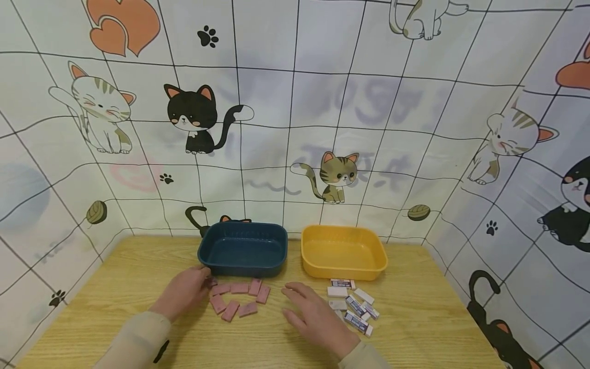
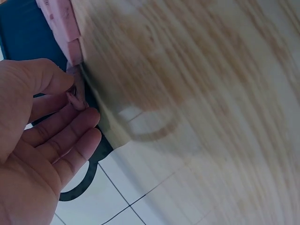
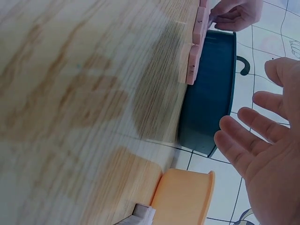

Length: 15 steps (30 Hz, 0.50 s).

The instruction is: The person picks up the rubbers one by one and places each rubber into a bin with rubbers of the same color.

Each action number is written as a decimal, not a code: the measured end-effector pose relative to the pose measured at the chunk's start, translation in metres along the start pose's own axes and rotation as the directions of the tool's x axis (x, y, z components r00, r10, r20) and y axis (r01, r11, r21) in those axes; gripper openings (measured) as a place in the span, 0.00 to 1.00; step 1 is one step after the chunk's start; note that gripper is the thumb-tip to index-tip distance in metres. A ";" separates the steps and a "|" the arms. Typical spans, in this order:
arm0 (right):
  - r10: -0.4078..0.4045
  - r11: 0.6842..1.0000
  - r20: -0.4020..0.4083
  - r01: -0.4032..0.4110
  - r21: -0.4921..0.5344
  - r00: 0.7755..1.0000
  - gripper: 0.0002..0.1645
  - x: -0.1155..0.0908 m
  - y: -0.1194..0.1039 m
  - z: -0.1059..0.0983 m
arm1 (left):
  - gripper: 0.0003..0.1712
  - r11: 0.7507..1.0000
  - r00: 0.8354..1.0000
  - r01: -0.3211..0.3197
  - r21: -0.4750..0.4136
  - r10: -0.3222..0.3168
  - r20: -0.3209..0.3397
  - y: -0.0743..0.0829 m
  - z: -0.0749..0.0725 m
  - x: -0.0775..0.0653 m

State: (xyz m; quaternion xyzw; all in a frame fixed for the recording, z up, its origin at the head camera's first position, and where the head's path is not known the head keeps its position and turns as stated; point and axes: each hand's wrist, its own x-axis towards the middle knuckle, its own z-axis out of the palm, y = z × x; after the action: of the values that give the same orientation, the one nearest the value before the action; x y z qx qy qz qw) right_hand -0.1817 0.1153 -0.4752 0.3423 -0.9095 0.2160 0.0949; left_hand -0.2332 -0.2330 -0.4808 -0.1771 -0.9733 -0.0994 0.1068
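Several pink erasers [image 1: 239, 288] lie in a rough ring on the table, in front of a dark blue bin [image 1: 244, 271]. At the ring's far left end, by the bin's front left corner, my left hand [image 1: 186, 289] pinches a small pink eraser [image 2: 77, 96] between thumb and fingers; the fingers partly hide it. My right hand [image 1: 315, 318] holds nothing, its fingers spread loosely over the table between the pink ring and a loose group of white erasers [image 1: 338, 291]. Some of those wear printed paper sleeves.
A yellow bin [image 1: 343, 270] stands right of the blue one, behind the white erasers. Both bins are near the back edge of the wooden table [image 1: 258, 348]. A cloth with cat drawings [image 1: 276, 102] hangs behind and along the sides.
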 end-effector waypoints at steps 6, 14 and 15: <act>0.016 1.000 0.018 -0.017 0.009 1.000 0.26 0.001 0.001 -0.001 | 0.09 0.999 1.000 -0.001 -0.040 0.000 -0.029 -0.002 -0.009 -0.004; 0.025 1.000 0.018 -0.025 0.017 1.000 0.26 0.002 0.003 -0.001 | 0.12 0.993 0.988 -0.116 -0.024 0.113 -0.109 0.002 -0.025 -0.005; 0.028 0.999 0.019 -0.028 0.018 0.999 0.26 0.002 0.003 -0.001 | 0.12 0.992 0.985 -0.128 -0.019 0.125 -0.122 0.003 -0.028 -0.005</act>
State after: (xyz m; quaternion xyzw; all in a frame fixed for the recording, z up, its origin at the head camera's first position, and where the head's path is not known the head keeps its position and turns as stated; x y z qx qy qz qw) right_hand -0.1854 0.1165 -0.4746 0.3323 -0.9131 0.2223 0.0803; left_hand -0.2228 -0.2380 -0.4551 -0.2336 -0.9505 -0.1161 0.1689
